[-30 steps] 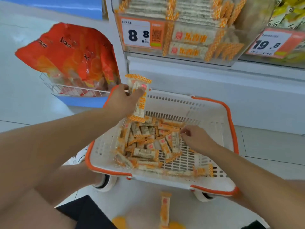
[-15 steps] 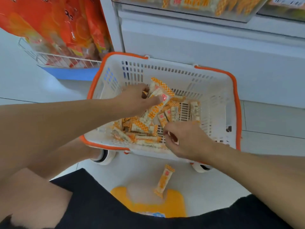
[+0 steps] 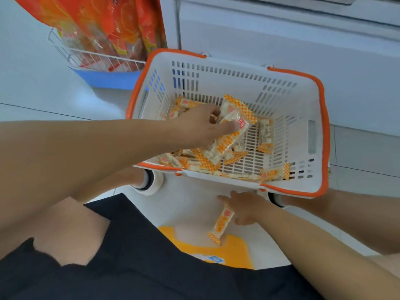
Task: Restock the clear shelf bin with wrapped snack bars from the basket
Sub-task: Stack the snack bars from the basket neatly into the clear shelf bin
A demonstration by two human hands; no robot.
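Kneeling fills the near edge of the view: black shorts [image 3: 134, 267] cover the person's lap, with a bare knee at the left. Just beyond them, a yellow floor sticker [image 3: 233, 250] lies on the pale tiled floor [image 3: 28, 87]. Across its far edge lies one stray wrapped snack bar with orange checked ends [image 3: 221, 223], outside the basket. The right hand [image 3: 244, 207] is low beside this bar, fingers spread and relaxed, fingertips touching or almost touching its upper end; no grip on it shows.

Next out stands the white slotted plastic basket with an orange rim [image 3: 322, 135], on the floor against the shelf base. A loose heap of the same wrapped bars [image 3: 203, 161] covers the left and near part of its bottom, with one bar [image 3: 276, 173] apart at the near right wall. The left hand [image 3: 199, 126] reaches in over the left rim and clamps a small bundle of bars [image 3: 234, 124] between thumb and curled fingers, above the heap.

Farther left, a white wire rack on a blue base [image 3: 101, 70] holds large orange-red snack bags [image 3: 112, 24]. Behind the basket rises the white shelf base [image 3: 281, 40]; the clear shelf bin is out of view.
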